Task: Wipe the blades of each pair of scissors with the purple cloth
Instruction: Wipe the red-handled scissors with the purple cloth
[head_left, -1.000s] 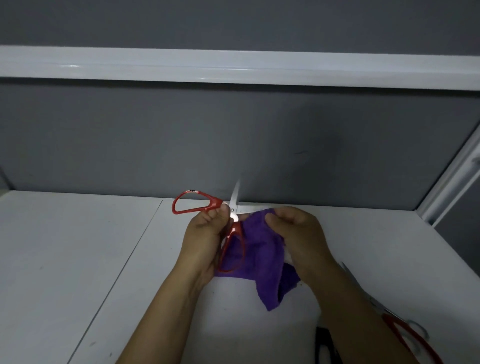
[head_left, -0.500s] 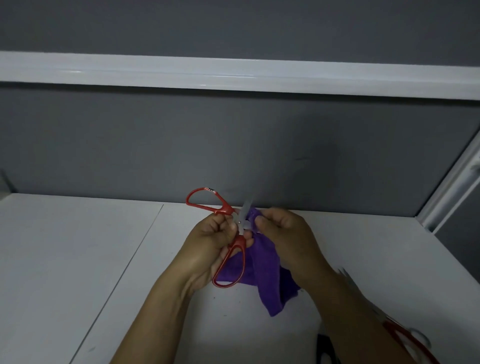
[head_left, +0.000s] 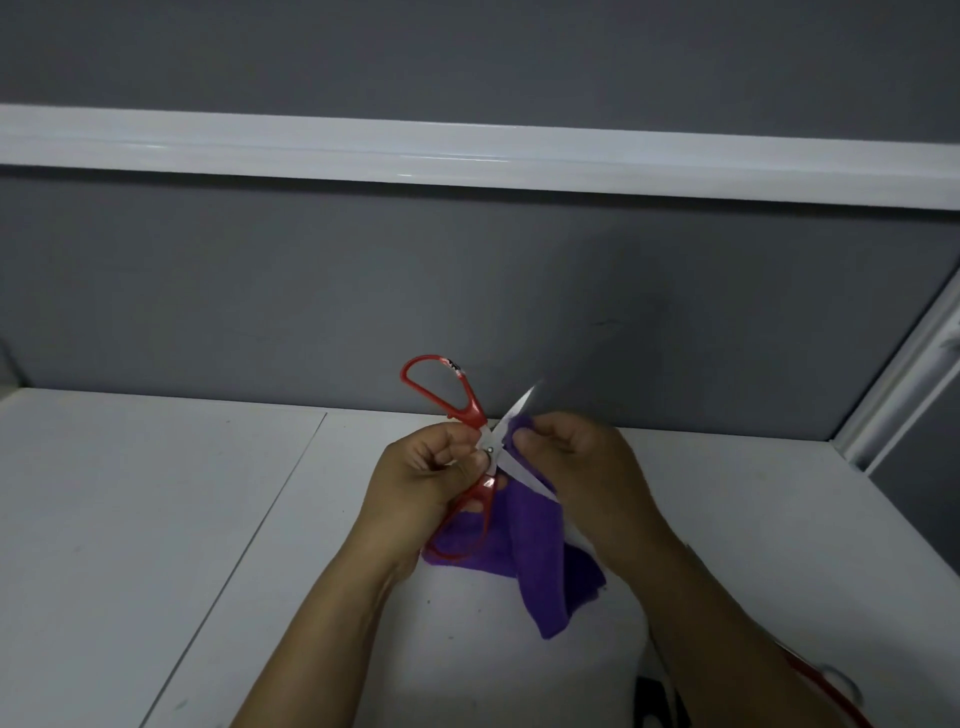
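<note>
- Head view: left of the left hand (head_left: 431, 478) lies bare white table (head_left: 156, 519), with a thin seam running diagonally toward the near edge; a grey partition (head_left: 311, 291) stands behind both hands.
- That left forearm rises from the bottom edge, angled up and to the right. The hand is held above the table, back of the hand toward the camera, fingers curled inward.
- Its fingers and thumb pinch the red-handled scissors (head_left: 488, 449) right at the pivot.
- These scissors are spread wide in an X between the two hands. One handle loop sticks up above the left hand; the other hangs below it, in front of the cloth.
- One blade points up and to the right, its tip blurred; the other slants down and to the right, toward the right palm.
- Under and between the hands hangs the purple cloth (head_left: 535, 551), its lower end draped down on the table.
- Fingers of the right hand (head_left: 576, 467) are bent, pinching the cloth's top fold against the upper blade, close beside the pivot.
- Its forearm crosses up from the bottom right corner.
- Beside that forearm, on its right, a second pair of scissors (head_left: 826, 691) with a red handle lies partly hidden; a black object (head_left: 660, 701) sits on its left, too cut off to identify.
</note>
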